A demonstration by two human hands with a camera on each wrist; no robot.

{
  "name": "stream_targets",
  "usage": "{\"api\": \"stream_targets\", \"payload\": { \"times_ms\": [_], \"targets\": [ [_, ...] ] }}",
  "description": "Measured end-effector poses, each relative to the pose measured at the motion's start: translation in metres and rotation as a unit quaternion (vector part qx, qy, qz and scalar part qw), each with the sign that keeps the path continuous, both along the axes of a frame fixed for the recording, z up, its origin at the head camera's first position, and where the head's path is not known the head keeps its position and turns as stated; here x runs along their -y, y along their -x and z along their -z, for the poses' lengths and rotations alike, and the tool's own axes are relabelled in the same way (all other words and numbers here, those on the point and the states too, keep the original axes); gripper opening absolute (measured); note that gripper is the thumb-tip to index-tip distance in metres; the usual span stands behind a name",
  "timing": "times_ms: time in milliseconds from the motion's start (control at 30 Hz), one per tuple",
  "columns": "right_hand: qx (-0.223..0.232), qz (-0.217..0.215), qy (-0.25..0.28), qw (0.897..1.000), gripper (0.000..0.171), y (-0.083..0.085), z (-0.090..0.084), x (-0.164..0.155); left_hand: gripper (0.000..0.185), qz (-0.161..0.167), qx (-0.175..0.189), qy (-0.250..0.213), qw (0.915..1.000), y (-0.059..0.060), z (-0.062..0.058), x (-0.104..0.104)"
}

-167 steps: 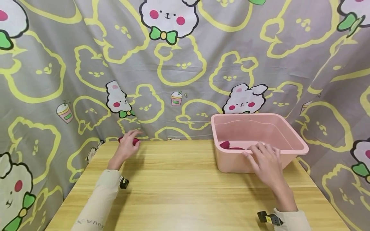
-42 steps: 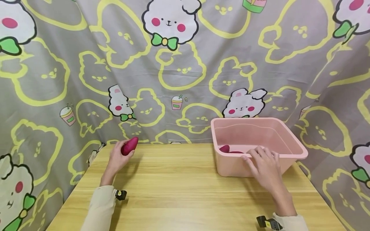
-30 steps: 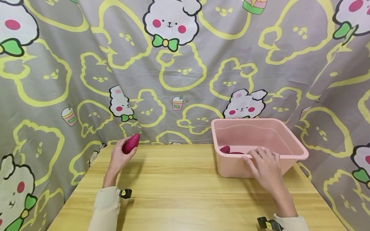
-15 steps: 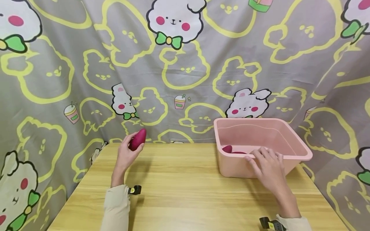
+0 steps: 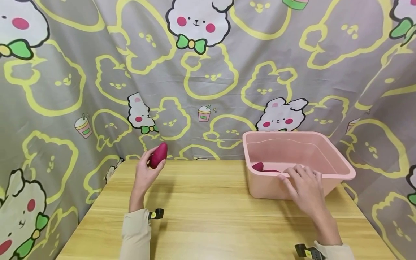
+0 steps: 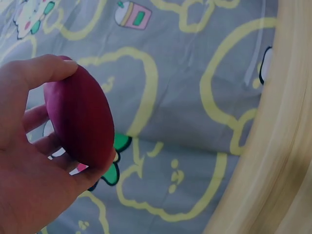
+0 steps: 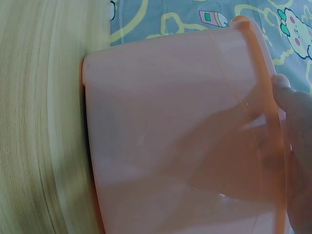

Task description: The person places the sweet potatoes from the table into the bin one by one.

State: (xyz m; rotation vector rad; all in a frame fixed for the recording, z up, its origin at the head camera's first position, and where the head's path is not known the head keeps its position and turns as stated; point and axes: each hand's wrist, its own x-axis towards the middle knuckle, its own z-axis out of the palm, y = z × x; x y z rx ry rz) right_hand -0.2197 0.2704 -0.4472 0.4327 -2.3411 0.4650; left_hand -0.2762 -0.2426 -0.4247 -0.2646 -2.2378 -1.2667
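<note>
In the head view my left hand (image 5: 146, 173) grips a smooth magenta sweet-potato-shaped object (image 5: 159, 155), raised above the back left of the table, its tapered end pointing up. The left wrist view shows thumb and fingers around this object (image 6: 83, 114). At the right, my right hand (image 5: 307, 189) grips the front rim of a pink plastic bin (image 5: 344, 171), fingers over the edge and thumb outside. Inside the bin, another magenta piece (image 5: 258, 166) and part of one more (image 5: 271, 170) show above the rim; the front wall hides the rest.
The wooden table (image 5: 208, 216) runs back to a grey patterned curtain (image 5: 208, 90), which also closes off both sides. Small black devices (image 5: 157, 213) are strapped at both wrists.
My left hand has picked up the magenta object from the table's back left edge, lifted it and turned it upright, drifting right. The right hand stays on the bin's rim.
</note>
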Motion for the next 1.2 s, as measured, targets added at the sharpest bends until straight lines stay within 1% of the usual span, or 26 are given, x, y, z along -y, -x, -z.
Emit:
{"api": "stream_targets", "payload": {
  "times_ms": [167, 233, 367, 467, 567, 733, 800, 933, 1033, 1200],
  "targets": [
    [0.008, 0.000, 0.004, 1.000, 0.017, 0.000, 0.001, 0.001, 0.053, 0.006, -0.010, -0.007, 0.9999, -0.005, -0.004, -0.007],
    [0.005, -0.001, 0.002, 1.000, 0.017, 0.000, 0.001, 0.000, 0.053, 0.010, -0.012, -0.015, 0.9998, 0.001, 0.003, -0.004],
    [-0.006, -0.002, -0.003, 1.000, 0.016, 0.000, 0.002, -0.002, 0.054, 0.016, -0.013, -0.020, 0.9996, -0.001, 0.003, -0.009],
    [-0.011, -0.004, -0.006, 1.000, 0.016, 0.000, 0.002, -0.002, 0.055, 0.015, -0.017, -0.019, 0.9996, -0.004, 0.002, -0.014],
    [-0.011, -0.003, -0.004, 1.000, 0.016, 0.000, 0.002, -0.002, 0.055, 0.017, -0.020, -0.020, 0.9995, -0.008, -0.004, -0.020],
    [-0.011, -0.002, 0.001, 1.000, 0.017, 0.000, 0.002, -0.001, 0.053, 0.042, -0.015, -0.031, 0.9985, -0.026, -0.026, -0.036],
    [-0.010, -0.002, 0.002, 1.000, 0.017, 0.000, 0.003, -0.002, 0.052, 0.050, -0.015, -0.033, 0.9981, -0.032, -0.032, -0.042],
    [-0.001, 0.002, 0.004, 1.000, 0.017, 0.000, 0.004, -0.002, 0.052, 0.060, -0.010, -0.041, 0.9973, -0.036, -0.036, -0.047],
    [0.004, 0.004, 0.005, 1.000, 0.018, 0.000, 0.003, -0.002, 0.051, 0.068, -0.001, -0.051, 0.9964, -0.036, -0.037, -0.050],
    [0.003, 0.003, 0.007, 1.000, 0.018, 0.000, 0.002, -0.001, 0.053, 0.088, 0.010, -0.065, 0.9940, -0.033, -0.036, -0.054]
  ]
}}
